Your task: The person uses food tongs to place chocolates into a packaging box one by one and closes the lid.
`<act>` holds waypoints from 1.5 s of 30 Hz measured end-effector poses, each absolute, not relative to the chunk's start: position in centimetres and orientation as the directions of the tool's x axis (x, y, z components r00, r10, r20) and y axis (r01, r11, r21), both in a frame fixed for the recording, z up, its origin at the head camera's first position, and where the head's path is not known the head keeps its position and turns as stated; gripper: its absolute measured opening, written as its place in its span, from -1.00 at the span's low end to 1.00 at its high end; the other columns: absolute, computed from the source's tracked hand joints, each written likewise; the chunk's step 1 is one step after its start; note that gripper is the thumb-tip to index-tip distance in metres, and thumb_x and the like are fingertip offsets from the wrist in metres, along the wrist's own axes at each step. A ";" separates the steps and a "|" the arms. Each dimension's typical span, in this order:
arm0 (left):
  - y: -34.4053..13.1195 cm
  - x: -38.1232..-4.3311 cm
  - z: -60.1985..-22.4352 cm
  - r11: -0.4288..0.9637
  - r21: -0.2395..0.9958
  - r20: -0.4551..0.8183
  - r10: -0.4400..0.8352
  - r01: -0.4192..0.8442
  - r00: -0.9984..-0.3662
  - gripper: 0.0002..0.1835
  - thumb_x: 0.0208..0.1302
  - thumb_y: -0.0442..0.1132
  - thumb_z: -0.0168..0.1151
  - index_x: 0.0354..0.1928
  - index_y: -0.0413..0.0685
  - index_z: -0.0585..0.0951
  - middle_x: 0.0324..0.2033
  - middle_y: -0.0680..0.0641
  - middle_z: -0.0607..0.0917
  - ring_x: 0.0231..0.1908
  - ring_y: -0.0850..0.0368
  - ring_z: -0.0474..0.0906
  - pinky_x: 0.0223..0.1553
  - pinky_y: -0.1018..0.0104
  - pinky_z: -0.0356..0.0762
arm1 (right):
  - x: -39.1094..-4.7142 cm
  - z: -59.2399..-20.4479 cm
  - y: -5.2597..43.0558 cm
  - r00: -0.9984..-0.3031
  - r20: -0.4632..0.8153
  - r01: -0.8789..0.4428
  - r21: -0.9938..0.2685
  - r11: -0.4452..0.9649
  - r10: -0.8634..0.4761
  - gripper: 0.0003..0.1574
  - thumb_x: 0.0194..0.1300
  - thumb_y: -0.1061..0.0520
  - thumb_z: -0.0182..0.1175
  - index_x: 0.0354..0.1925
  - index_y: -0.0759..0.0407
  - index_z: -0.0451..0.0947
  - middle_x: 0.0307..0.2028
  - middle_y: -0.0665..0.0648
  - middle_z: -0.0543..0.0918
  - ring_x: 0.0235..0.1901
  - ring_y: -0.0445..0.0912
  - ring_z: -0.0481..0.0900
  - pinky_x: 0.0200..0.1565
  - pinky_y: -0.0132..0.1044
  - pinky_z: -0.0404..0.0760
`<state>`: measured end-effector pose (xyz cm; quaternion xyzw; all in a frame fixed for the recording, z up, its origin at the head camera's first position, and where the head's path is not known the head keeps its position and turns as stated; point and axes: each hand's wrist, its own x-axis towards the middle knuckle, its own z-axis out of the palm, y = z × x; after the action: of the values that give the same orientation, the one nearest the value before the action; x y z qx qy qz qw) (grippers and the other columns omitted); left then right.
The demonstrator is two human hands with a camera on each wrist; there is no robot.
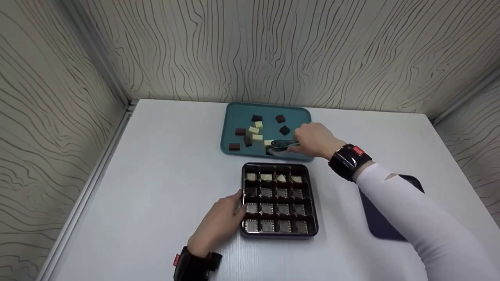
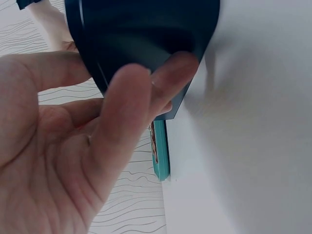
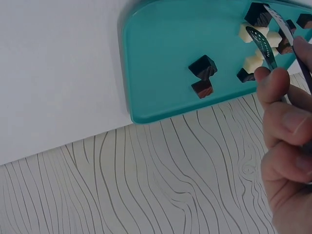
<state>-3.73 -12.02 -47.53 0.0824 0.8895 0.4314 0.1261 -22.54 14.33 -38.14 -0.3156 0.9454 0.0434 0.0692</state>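
Observation:
In the head view my right hand (image 1: 314,138) holds small slotted tongs (image 1: 284,144) over the teal tray (image 1: 227,117). Up close, the tips of the tongs (image 3: 265,46) flank a dark chocolate piece (image 3: 257,15), overlapping a white chocolate piece beside it. White chocolates (image 1: 254,130) and brown ones (image 1: 240,132) lie scattered on the tray. My left hand (image 1: 220,218) grips the left side of a black divided box (image 1: 278,236), fingers against its outer wall (image 2: 146,34). White pieces (image 1: 266,177) fill its far row; a dark piece (image 1: 251,191) sits in the second row's left compartment.
A dark purple lid or tray (image 1: 381,216) lies on the white table (image 1: 156,187) at the right, partly hidden under my right sleeve (image 1: 422,218). Patterned wall panels (image 1: 250,50) stand behind and at both sides.

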 end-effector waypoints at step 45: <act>-12.1 -3.7 -47.4 0.625 0.780 -0.151 0.255 0.044 -0.955 -0.39 0.54 -0.18 0.11 0.47 -0.45 0.37 0.34 -0.47 0.57 0.36 -0.38 0.55 0.43 -0.26 0.47 | -18.5 -33.8 14.9 -0.684 -0.122 -0.726 0.024 0.687 -0.719 -0.43 0.37 -0.13 0.39 -0.66 0.11 0.51 -0.72 -0.08 0.28 -0.68 -0.21 0.25 -0.54 -0.35 0.27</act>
<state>-3.72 -12.12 -47.38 0.0837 0.8927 0.4250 0.1243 -18.48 14.86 -33.84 -0.3940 0.9170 0.0352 0.0512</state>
